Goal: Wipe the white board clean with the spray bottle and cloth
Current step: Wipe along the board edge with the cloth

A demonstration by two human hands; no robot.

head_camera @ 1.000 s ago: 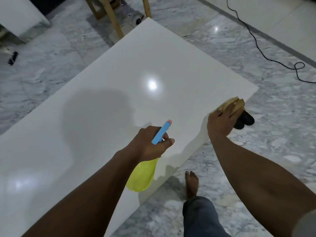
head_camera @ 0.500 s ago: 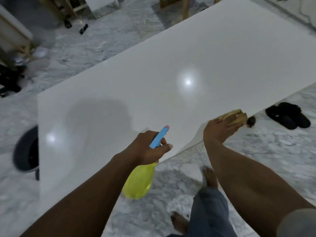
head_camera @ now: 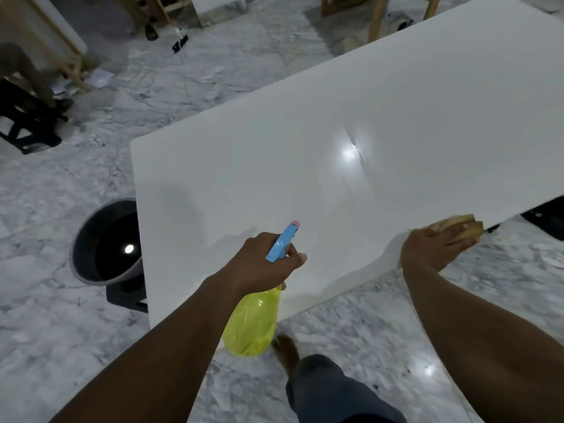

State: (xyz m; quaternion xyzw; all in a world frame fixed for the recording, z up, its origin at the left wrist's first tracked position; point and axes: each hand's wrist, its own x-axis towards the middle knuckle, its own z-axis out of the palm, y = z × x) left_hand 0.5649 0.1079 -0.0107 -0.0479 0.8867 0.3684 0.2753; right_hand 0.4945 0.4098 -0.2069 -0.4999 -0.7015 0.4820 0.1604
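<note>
Gripping the spray bottle (head_camera: 253, 319), the left hand (head_camera: 262, 264) has its fingers (head_camera: 297, 258) wrapped tight around the neck just under the blue nozzle, which points up and away over the white board (head_camera: 335, 123). The bottle's yellow-green body hangs below the hand, past the board's near edge and above the marble floor (head_camera: 45, 331). The right hand (head_camera: 433, 250) lies flat on the near edge of the board, its fingers stretched out side by side and pressing down on a folded tan cloth (head_camera: 457, 225); the cloth sits right at the rim, partly under the fingertips. The board lies flat and glossy, with a bright lamp glare near its middle. To its left a dark round bucket (head_camera: 103, 242) stands on the floor, touching or just beside the board's left edge. A bare foot (head_camera: 287, 352) and a blue trouser leg show below the bottle. Wooden legs (head_camera: 377, 16) stand beyond the far edge.
</note>
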